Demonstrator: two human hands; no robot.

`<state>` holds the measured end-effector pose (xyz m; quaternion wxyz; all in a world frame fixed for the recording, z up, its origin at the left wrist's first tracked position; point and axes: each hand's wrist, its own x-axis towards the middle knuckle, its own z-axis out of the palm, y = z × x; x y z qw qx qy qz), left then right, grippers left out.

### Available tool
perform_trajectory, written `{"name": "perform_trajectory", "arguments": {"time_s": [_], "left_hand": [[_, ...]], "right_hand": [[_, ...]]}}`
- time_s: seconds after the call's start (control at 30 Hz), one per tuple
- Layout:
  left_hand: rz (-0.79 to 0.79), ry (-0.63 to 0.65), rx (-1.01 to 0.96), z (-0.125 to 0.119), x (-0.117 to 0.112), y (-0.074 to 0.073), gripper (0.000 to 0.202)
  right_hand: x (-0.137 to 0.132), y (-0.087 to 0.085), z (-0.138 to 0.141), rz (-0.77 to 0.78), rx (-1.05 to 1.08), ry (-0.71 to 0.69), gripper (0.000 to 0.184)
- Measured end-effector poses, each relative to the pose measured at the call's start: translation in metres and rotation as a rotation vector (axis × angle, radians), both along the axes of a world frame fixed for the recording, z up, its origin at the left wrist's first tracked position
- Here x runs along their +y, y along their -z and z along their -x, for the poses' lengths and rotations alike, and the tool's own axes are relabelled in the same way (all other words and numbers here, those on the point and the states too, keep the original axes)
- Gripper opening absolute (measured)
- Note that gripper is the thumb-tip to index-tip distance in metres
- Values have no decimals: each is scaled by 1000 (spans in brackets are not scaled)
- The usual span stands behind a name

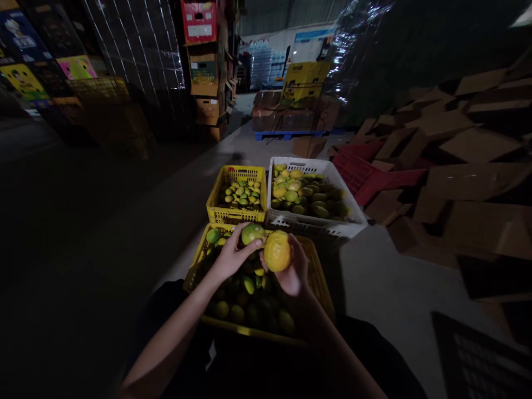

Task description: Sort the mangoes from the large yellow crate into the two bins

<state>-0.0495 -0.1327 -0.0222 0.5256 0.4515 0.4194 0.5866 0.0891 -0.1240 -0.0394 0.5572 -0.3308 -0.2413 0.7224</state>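
Above a large yellow crate [319,271], my two hands come close together, each holding a piece of fruit. My left hand [233,256] is closed around a green fruit [252,233] with a yellowish patch, thumb along its near side. My right hand [296,271] grips a larger, rounded yellow fruit [277,251] with a slightly bumpy, shiny skin. The two fruits are side by side; whether they touch I cannot tell. Under my hands, many green and yellow fruits [248,285] lie in the crate, partly in shadow and partly covered by my forearms. Their exact kind is not clear.
Beyond stand a smaller yellow crate [214,213] of small fruits and a white crate [353,219] of larger ones. To the right lie a red crate [361,172] and heaped cardboard boxes [469,177]. Stacked cartons [206,72] and a blue pallet [286,134] are farther back.
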Motion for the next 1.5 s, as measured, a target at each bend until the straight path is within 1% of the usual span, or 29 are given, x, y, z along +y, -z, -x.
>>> {"name": "perform_trajectory", "arguments": {"time_s": [0.1,0.17,0.3,0.43,0.5,0.63,0.8,0.9,1.07,1.27,1.37,1.5], "left_hand": [[-54,-57,53,-3,-2,1,51],[-77,-85,88,-5,-2,2,55],[-117,-69,143,-7,-3,4,55],[-116,-68,91,-8,-4,3,58],[-126,-68,62,-9,-3,5,59],[-119,-73,13,-8,-1,11,60],[-113,-66,-9,-7,1,12,60],[-128,-63,20,-8,0,10,60],[-153,-60,101,-8,-1,11,58],[-209,-43,208,-4,3,17,55],[-227,-37,211,-3,5,22,57],[-236,-37,210,-3,8,26,60]], "right_hand": [[4,-3,-6,70,38,131,29],[6,-5,-9,86,76,185,28],[7,-4,-9,106,101,227,27],[8,-3,-6,114,100,270,27],[8,-2,-6,97,87,251,28],[8,-1,-7,49,59,157,32],[7,0,-6,55,84,139,29],[8,0,-4,71,80,129,28],[8,3,-3,38,46,117,31],[8,5,-3,19,33,135,31],[9,6,-3,4,29,138,31],[9,6,-3,20,33,129,31]]}}
